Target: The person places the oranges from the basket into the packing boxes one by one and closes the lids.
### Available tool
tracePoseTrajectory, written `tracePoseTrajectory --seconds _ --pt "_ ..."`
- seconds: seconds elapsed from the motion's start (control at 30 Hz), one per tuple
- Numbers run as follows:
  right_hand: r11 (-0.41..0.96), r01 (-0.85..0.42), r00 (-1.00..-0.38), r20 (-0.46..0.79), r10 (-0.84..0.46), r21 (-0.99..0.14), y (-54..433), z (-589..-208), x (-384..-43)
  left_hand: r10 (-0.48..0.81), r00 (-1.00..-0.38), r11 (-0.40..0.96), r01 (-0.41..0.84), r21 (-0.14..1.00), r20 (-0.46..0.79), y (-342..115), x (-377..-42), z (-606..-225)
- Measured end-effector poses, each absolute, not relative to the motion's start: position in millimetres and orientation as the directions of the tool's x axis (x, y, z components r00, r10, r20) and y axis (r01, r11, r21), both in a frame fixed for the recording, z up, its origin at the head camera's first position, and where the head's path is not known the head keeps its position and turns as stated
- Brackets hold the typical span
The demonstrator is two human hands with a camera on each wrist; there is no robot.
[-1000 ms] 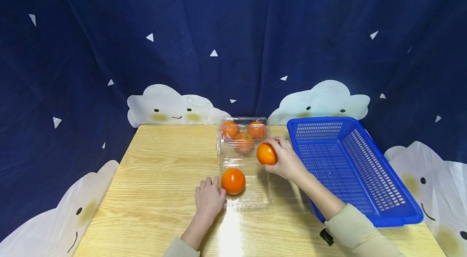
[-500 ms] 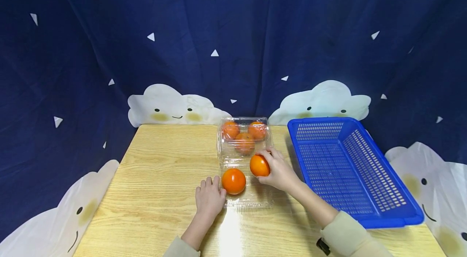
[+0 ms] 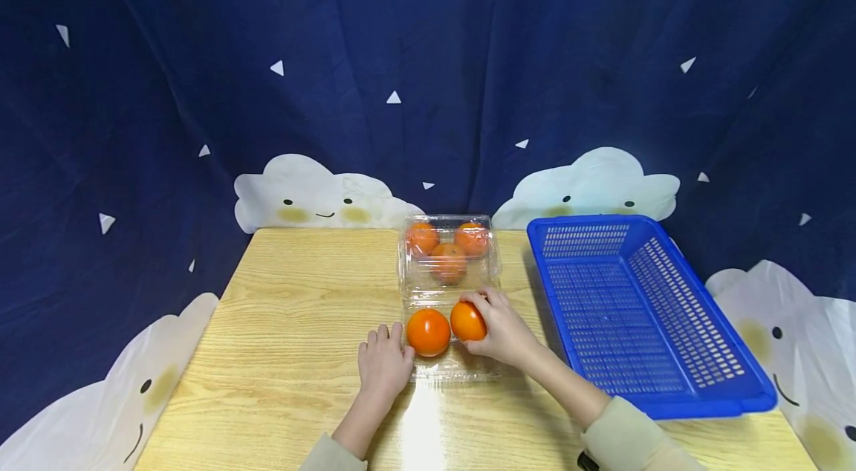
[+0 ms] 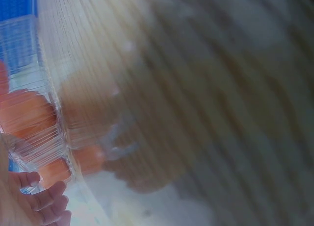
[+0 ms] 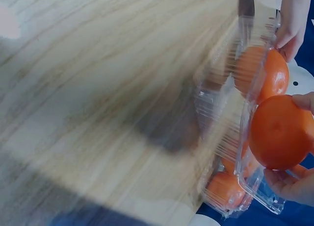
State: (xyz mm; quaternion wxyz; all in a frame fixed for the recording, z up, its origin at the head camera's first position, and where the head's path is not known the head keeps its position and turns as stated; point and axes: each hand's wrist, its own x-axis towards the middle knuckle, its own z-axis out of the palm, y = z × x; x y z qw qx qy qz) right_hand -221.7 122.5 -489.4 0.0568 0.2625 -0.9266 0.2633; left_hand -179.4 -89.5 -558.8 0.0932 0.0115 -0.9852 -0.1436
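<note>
A clear plastic clamshell box [image 3: 416, 368] lies unfolded on the table. In its near half sits a smooth orange [image 3: 428, 332]. My right hand [image 3: 503, 330] grips another orange [image 3: 467, 321] between thumb and fingers, low over the near half, close beside the first. In the right wrist view this held orange [image 5: 279, 133] is at the box's rim. My left hand [image 3: 384, 365] rests at the near half's left edge, fingers extended, thumb by the edge. Three more oranges [image 3: 447, 263] show through clear plastic in the far half.
A blue plastic basket [image 3: 622, 307] with slotted walls stands to the right on the wooden table [image 3: 301, 293]. A dark blue curtain [image 3: 428, 47] with white clouds hangs behind and at both sides. A small black object [image 3: 587, 461] shows by the right sleeve.
My right hand has carried its orange toward me, left and down, from beside the far half to next to the orange in the near half. The left hand has stayed put.
</note>
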Motion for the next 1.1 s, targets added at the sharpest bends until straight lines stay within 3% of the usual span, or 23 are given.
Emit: tracePoseTrajectory --seconds 1.1 --pt "0.739 -0.504 -0.862 0.207 -0.463 -0.447 120.9 -514.1 -213.5 -0.057 -0.983 0.955 -0.003 0.296 0.172 -89.0 -180.6 -560.6"
